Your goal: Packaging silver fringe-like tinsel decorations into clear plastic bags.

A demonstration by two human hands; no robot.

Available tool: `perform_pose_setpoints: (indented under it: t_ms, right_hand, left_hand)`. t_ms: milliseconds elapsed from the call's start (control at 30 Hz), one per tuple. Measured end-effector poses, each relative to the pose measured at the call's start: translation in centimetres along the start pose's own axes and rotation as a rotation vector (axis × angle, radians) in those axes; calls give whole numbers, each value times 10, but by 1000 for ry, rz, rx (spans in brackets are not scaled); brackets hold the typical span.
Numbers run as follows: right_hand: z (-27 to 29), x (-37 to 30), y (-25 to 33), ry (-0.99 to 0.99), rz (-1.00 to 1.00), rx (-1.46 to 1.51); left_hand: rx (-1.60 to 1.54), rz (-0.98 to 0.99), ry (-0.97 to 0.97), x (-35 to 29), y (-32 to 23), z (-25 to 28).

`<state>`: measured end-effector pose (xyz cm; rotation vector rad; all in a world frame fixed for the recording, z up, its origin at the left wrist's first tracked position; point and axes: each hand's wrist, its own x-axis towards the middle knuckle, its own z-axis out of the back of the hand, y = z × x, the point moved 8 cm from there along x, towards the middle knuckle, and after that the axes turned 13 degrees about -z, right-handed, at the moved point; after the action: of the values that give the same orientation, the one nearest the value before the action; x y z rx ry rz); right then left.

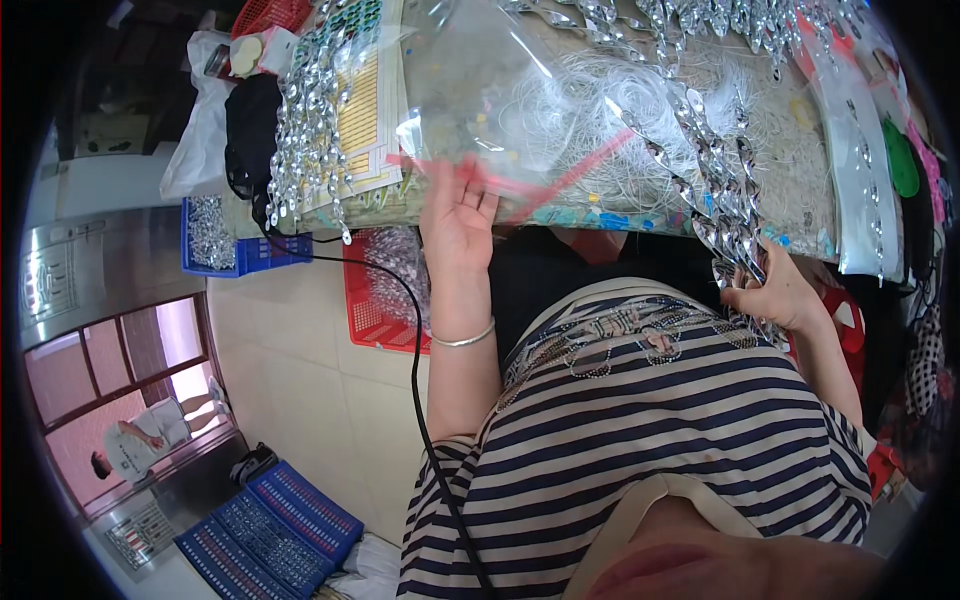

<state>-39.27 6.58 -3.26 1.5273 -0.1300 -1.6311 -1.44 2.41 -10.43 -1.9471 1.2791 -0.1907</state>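
Observation:
My left hand (462, 225) is at the table's front edge, palm turned up and fingers curled at the mouth of a clear plastic bag (470, 75). A pinkish-red strip runs along the bag's edge and crosses over my fingertips, which partly hides them. In my right hand (785, 290), closed at the right front edge, is a bundle of silver twisted strands (735, 215). The strands trail from my grip up over the table. Between the hands lies a loose tangle of clear thread (640, 100).
More silver strands (310, 130) hang at the table's left, beside a yellow-striped card (370, 115). Below stand a blue crate (240, 255) and a red basket (385, 335). A black cable (415, 370) runs down past my left arm. A person (150, 440) is far left.

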Motion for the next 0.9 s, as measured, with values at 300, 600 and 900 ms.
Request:
perform_pose_setpoints:
  t_ms: [300, 600, 900]
  right_hand:
    - [3, -2, -2, -4, -33, 3]
    - [0, -3, -1, 0, 4, 0]
    - [-1, -2, -2, -28, 0, -37]
  left_hand:
    - [184, -18, -2, -14, -7, -12]
    - [351, -96, -106, -39, -14, 22]
    - [907, -431, -100, -41, -38, 33]
